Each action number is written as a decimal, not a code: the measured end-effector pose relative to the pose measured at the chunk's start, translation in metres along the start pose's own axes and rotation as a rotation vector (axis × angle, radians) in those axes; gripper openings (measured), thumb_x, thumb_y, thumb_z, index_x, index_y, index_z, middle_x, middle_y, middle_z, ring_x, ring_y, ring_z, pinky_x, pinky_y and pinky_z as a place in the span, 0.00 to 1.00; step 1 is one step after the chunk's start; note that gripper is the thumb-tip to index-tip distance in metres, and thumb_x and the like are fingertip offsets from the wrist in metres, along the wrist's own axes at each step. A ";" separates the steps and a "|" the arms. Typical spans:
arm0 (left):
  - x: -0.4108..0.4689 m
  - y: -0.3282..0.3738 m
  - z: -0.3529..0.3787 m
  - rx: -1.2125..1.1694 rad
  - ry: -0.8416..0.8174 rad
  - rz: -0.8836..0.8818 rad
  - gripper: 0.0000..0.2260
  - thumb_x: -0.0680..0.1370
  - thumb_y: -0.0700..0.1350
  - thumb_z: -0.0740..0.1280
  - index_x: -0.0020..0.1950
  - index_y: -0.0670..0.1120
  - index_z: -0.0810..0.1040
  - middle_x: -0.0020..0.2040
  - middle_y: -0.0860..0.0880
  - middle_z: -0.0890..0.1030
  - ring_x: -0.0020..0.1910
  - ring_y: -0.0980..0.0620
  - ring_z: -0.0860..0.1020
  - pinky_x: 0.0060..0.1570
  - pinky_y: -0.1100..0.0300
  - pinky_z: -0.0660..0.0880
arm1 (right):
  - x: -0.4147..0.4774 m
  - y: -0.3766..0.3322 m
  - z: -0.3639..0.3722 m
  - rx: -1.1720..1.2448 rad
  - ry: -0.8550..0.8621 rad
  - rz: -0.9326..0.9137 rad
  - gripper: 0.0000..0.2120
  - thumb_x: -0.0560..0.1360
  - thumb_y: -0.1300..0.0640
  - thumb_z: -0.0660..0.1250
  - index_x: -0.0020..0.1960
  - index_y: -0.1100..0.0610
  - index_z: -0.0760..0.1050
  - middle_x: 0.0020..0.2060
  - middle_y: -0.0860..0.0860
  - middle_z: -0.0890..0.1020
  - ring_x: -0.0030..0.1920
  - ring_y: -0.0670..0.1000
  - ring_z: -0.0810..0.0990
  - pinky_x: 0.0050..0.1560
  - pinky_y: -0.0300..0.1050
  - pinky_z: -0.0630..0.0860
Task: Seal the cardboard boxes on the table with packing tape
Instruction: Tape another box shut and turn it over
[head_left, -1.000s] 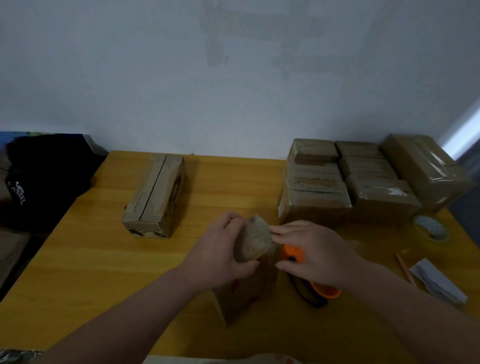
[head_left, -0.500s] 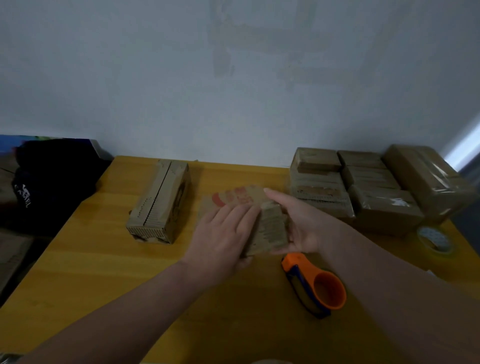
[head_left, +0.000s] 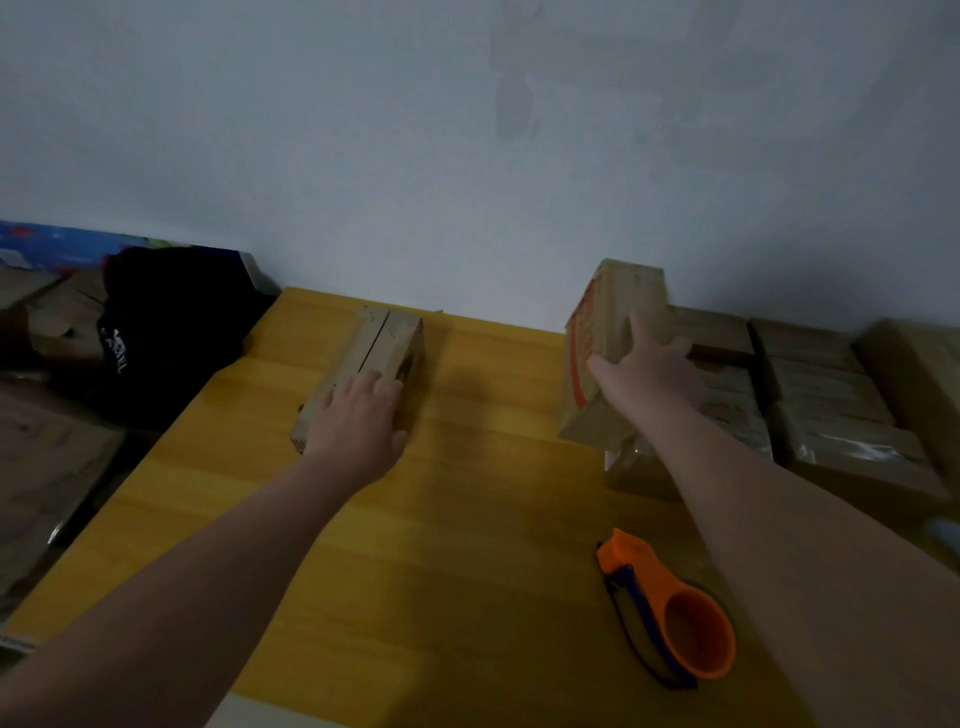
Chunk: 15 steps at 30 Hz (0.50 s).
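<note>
Head view, looking forward and down. Pale wall (head_left: 467, 130) fills the upper half. Below it is a yellow wooden table (head_left: 467, 519), pushed up to the wall.

Right side of the table: a pile of brown boxes (head_left: 831, 395), packed close together in rows, some with a shiny wrap. Off the table's left edge: a black cloth item (head_left: 171, 322) with small white lettering, too blurred to read, and flat cardboard (head_left: 41, 467) lower down.

Long box (head_left: 384, 343) lies flat on the table, left of centre, one end towards the wall. A seam runs down the middle of its top face. Whether tape covers the seam cannot be told.

Red-printed box (head_left: 608, 338) is off the table, held up and tilted at the left edge of the pile, with the red-printed face turned left. Whether its lower corner touches the pile cannot be told.

Orange tape dispenser (head_left: 675, 613) lies on the table near the front right, well apart from both boxes, in neither hand.

Left hand (head_left: 358, 421): palm down on the near end of the long box, fingers straight along its top, thumb down by its right side. It rests there with no clasp visible.

Right hand (head_left: 649, 374): grips the red-printed box, thumb on the printed face, forefinger stretched up along the side nearest the camera, other fingers round the right side.
</note>
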<state>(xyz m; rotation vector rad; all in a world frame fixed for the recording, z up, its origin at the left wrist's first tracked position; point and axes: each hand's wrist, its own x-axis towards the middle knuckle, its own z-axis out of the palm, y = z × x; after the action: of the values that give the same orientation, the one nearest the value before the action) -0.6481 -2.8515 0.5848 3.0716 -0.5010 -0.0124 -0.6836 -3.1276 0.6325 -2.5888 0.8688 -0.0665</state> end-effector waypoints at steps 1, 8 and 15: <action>0.005 -0.005 0.003 0.016 -0.019 -0.040 0.27 0.77 0.54 0.65 0.73 0.49 0.63 0.73 0.47 0.63 0.71 0.45 0.63 0.70 0.47 0.62 | 0.006 -0.001 0.005 -0.017 -0.001 0.004 0.35 0.75 0.40 0.62 0.77 0.42 0.50 0.68 0.58 0.62 0.58 0.61 0.72 0.47 0.50 0.73; 0.030 -0.023 0.024 0.041 -0.144 -0.197 0.31 0.77 0.53 0.65 0.76 0.49 0.55 0.75 0.48 0.58 0.74 0.45 0.57 0.69 0.45 0.64 | 0.043 -0.002 0.032 -0.147 0.025 0.008 0.31 0.77 0.40 0.60 0.75 0.45 0.54 0.66 0.59 0.62 0.54 0.62 0.73 0.38 0.47 0.66; 0.042 -0.030 0.049 -0.004 -0.215 -0.237 0.32 0.77 0.53 0.65 0.76 0.48 0.54 0.74 0.49 0.57 0.72 0.43 0.58 0.65 0.43 0.68 | 0.072 0.010 0.060 -0.273 -0.010 0.012 0.32 0.76 0.37 0.59 0.76 0.45 0.52 0.70 0.59 0.57 0.55 0.62 0.72 0.29 0.42 0.60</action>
<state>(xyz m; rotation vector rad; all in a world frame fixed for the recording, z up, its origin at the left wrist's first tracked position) -0.5997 -2.8374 0.5347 3.1209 -0.1377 -0.3509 -0.6212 -3.1550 0.5672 -2.8320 0.9476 0.0736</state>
